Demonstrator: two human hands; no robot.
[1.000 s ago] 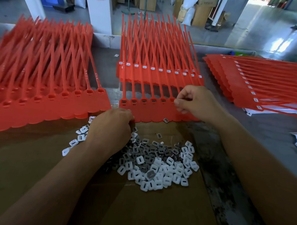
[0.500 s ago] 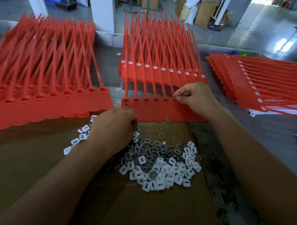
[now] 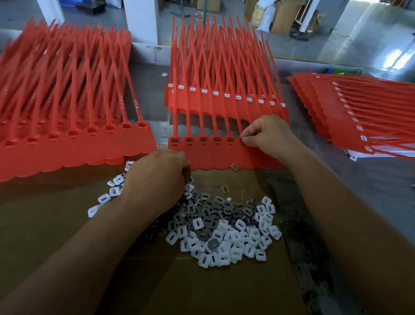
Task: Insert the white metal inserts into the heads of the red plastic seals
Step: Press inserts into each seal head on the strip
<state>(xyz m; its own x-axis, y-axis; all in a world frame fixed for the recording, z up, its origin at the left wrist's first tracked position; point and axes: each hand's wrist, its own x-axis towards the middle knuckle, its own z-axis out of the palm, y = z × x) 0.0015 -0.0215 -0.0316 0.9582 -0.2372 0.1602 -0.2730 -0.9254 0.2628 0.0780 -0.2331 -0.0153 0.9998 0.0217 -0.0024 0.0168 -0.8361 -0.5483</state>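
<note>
The inserts (image 3: 224, 232) look light, hard and slick, heaped loose on cardboard (image 3: 219, 289) just in front of the strip of red seals (image 3: 225, 155). They are best pinched by the edges, one at a time. The strip looks thin and bendy. The right hand (image 3: 271, 136) has its grip pinched at the sixth head, presumably on an insert its fingertips hide. The left hand (image 3: 158, 176) curls at the strip's near edge; I can't make out its grip.
</note>
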